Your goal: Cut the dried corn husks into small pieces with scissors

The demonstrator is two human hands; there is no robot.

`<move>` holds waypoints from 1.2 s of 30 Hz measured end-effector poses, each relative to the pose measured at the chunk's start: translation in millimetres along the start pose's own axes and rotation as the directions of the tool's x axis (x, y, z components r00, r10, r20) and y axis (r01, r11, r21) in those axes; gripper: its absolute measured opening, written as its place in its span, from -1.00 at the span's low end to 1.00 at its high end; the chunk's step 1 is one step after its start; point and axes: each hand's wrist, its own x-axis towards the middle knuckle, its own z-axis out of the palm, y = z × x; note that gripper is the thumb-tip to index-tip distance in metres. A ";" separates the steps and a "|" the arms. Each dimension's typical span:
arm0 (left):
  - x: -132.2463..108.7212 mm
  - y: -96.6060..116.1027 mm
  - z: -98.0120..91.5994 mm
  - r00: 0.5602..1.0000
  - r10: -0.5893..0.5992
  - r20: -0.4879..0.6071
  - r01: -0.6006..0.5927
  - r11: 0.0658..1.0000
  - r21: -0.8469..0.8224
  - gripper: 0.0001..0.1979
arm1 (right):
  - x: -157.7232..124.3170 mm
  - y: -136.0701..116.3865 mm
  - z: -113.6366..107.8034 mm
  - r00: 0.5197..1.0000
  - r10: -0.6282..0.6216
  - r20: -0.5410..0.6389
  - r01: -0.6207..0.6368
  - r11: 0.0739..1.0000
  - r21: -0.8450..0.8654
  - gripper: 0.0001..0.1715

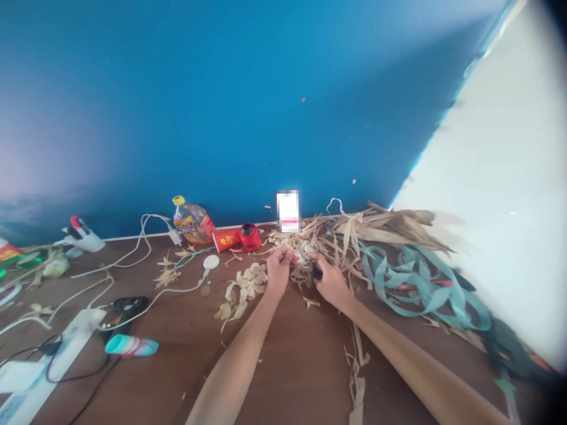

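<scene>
My left hand (279,270) is closed in a pinch on a thin strip of dry corn husk (297,255) at the far middle of the brown table (283,366). My right hand (326,280) is closed round a small dark tool, likely scissors (316,273), whose tip meets the strip between the hands. A heap of dry husks (381,227) lies just behind and to the right. A pile of small cut husk pieces (243,289) sits left of my left hand.
Teal ribbon (420,283) coils at the right. Against the blue wall stand a phone (287,211), a red cup (227,239), a red tape roll (250,236) and a bottle (192,222). White cables, a power strip (48,360) and a teal-pink tube (132,345) lie at the left.
</scene>
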 end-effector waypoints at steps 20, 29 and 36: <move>-0.8 0.8 3.1 0.999 -0.017 -0.035 0.015 0.999 -0.039 -0.66 | 1.3 2.6 -5.3 0.999 0.022 -0.038 -0.012 0.969 0.245 -0.36; 1.8 -0.6 2.0 0.998 0.045 -0.055 -0.047 0.998 -0.049 -0.69 | -0.2 6.8 -1.2 0.999 -0.029 -0.025 0.034 0.971 0.238 -0.22; 3.2 -5.0 1.5 0.998 0.013 -0.065 -0.017 0.998 -0.068 -0.67 | -0.8 1.8 -1.7 0.976 -0.174 0.127 0.126 0.939 0.321 -0.25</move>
